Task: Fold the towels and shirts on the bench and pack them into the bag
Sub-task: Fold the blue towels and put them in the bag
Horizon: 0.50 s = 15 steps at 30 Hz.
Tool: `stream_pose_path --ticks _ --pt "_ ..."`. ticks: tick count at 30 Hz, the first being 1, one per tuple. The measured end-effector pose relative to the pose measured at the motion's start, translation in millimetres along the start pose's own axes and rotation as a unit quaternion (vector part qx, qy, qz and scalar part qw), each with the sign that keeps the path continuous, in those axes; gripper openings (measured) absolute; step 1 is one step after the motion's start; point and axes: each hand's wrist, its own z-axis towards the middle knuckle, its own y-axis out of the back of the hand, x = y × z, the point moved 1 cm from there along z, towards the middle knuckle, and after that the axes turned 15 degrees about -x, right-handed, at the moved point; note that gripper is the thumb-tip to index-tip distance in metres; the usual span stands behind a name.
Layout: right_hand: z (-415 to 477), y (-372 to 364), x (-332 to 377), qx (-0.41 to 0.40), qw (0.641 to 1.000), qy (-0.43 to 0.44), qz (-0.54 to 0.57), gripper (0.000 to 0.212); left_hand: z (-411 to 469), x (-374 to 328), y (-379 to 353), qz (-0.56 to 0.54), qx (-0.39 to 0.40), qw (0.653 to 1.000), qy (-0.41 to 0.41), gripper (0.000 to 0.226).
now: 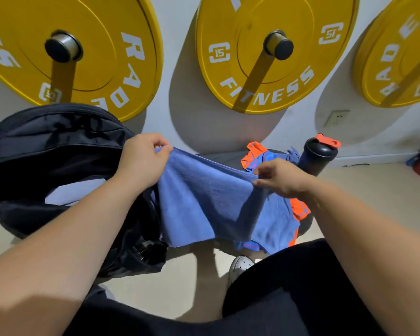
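Two bare forearms reach forward over dark-clad knees and a pale floor. The left hand and right hand each pinch a top corner of a blue towel, which hangs stretched between them over the dark bench. A black bag sits just left of it. An orange and blue shirt lies crumpled behind the towel, near a black bottle. Yellow weight plates hang on the white wall.
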Motion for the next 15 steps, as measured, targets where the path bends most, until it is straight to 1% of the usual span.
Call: stream_pose_path --ticks 2,4,6,8,10,12,13,15 --pt "-11.6 3.9 -18.9 -0.005 0.999 -0.036 -0.028 0.015 -3.1 11.2 0.3 0.010 -0.002 1.000 0.028 0.010" --pt "-24.6 9.1 -34.0 -0.015 0.997 -0.078 -0.015 0.012 -8.8 20.1 -0.4 0.019 0.026 0.999 0.040 0.011" --pt "-35.7 14.1 -45.6 -0.033 0.989 -0.131 0.059 0.014 -14.6 26.8 -2.2 0.008 0.071 0.996 0.058 0.014" --pt "-44.0 21.1 -52.3 -0.045 0.968 -0.179 0.169 0.017 -19.3 30.1 -3.1 -0.028 0.143 0.986 0.082 0.014" --pt "-49.6 31.3 -54.5 -0.016 0.943 -0.213 0.254 0.014 -21.8 29.4 -1.0 -0.073 0.239 0.963 0.106 0.015" --pt "-51.2 46.8 -53.4 0.041 0.927 -0.231 0.291 0.012 -21.5 28.8 2.4 -0.123 0.319 0.928 0.151 0.017" --pt "-49.9 55.5 -52.5 0.061 0.925 -0.232 0.293 0.013 -20.4 30.0 3.1 -0.146 0.342 0.911 0.179 0.017" --pt "-42.0 69.2 -53.4 0.075 0.928 -0.231 0.282 0.015 -18.0 34.9 -1.9 -0.175 0.345 0.895 0.221 0.015"
